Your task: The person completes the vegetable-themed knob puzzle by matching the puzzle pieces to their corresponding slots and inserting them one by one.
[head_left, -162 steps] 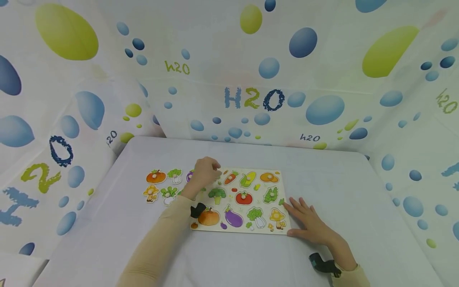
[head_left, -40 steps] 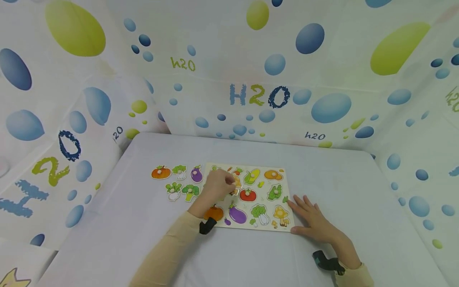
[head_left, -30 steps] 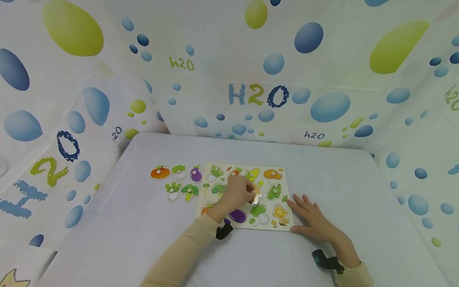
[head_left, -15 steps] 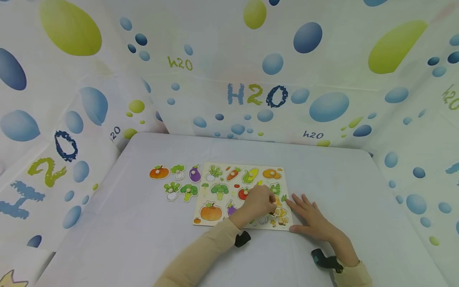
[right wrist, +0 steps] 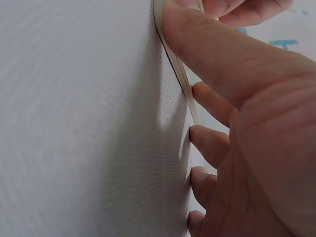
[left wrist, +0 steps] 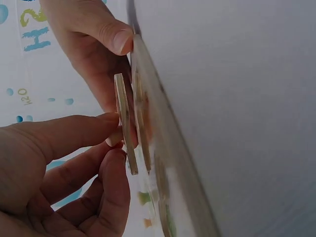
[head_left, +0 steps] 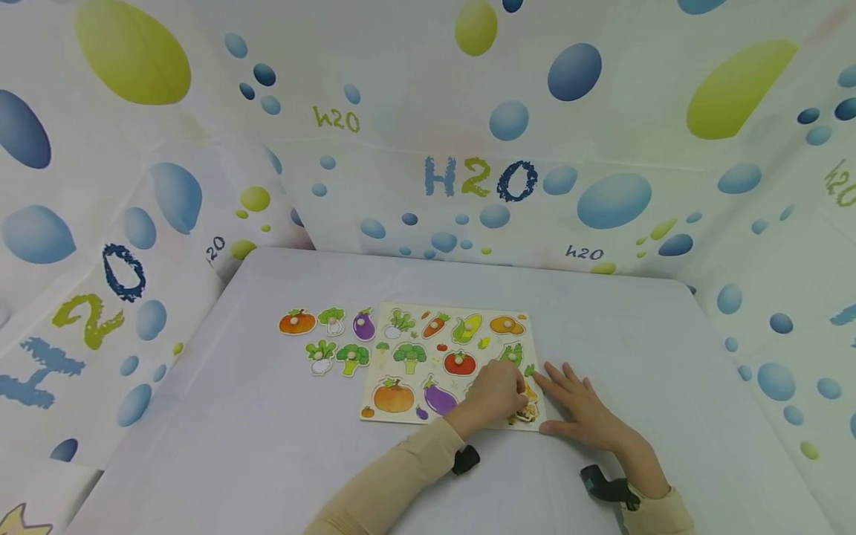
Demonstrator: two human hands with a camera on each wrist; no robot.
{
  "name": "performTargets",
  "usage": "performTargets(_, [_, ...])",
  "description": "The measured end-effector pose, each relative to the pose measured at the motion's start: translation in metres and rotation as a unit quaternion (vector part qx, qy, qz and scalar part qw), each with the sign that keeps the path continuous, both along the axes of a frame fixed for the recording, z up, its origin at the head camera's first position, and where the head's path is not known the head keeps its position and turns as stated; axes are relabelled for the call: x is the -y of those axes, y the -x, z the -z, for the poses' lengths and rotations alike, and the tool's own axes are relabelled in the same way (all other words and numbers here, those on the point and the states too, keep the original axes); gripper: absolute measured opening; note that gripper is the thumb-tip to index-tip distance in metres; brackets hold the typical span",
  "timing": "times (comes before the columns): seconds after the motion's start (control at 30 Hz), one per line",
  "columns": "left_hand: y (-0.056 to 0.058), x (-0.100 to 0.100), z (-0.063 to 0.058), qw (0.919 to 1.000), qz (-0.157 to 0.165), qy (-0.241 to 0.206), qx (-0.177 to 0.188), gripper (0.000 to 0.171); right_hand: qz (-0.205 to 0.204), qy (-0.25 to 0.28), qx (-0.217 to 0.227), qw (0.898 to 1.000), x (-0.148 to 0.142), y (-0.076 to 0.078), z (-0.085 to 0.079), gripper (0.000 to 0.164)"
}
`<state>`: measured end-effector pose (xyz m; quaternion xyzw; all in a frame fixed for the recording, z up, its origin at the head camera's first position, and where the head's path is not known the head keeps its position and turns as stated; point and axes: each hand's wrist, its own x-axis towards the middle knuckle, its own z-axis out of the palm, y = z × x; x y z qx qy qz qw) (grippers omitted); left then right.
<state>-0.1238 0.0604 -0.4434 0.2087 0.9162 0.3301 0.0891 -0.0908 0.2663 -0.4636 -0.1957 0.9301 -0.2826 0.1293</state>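
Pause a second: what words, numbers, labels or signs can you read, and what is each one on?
"H2O", large, back sheet
"h2O", green, back sheet, upper left
"h2O", dark, back sheet, lower right
"H2O", large, left sheet
"20", small, dark, left sheet; letter before it unclear
"h2O", green, right sheet
Blue lettering, right sheet: cut off, unreadable
Puzzle board: no legible text

Thin yellow mushroom piece (left wrist: 127, 131) just above near right corner of flat cream puzzle board (head_left: 421, 376)

Both hands (head_left: 491, 394) (head_left: 580, 412) at a vegetable board (head_left: 417, 378)
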Motion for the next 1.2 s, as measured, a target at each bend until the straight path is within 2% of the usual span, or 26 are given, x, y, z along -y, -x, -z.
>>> performTargets(0.27, [-0.002, -0.001, 0.002, 0.9999, 0.005, 0.004, -0.012, 0.006, 0.001, 0.000, -0.006, 1.000, 0.000, 0.000, 0.000, 0.083])
performTargets(0.5, [-0.002, -0.002, 0.004, 1.0000, 0.002, 0.008, -0.002, 0.007, 0.004, 0.000, -0.004, 1.000, 0.000, -0.001, 0.000, 0.083])
performTargets(0.8, [-0.002, -0.003, 0.008, 0.9999, 0.000, 0.012, -0.010, 0.008, 0.000, 0.003, -0.008, 1.000, 0.000, -0.001, 0.001, 0.082])
performTargets(1.2, [-0.002, -0.004, 0.011, 0.9990, -0.001, 0.024, -0.039, 0.012, 0.000, -0.004, -0.013, 1.000, 0.001, -0.001, 0.000, 0.081])
